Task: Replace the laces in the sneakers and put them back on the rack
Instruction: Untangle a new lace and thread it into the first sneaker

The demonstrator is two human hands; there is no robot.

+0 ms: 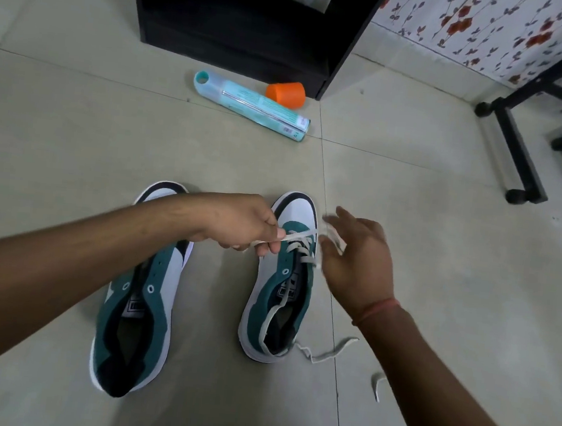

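Left hand (244, 223): pinches the white lace (299, 237) over the right sneaker (283, 281).
Right hand (354, 254): fingers spread, blurred, just beside that sneaker.
Left sneaker (147, 303): unlaced, on the floor (73, 141).

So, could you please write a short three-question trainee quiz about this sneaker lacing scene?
1. True or false: the left sneaker has a lace threaded through its eyelets.
2. Which hand pinches the lace of the right sneaker? A) left hand B) right hand
3. Fill in: beside the teal tube on the floor lies an ____ cup.

Key: 1 false; 2 A; 3 orange.
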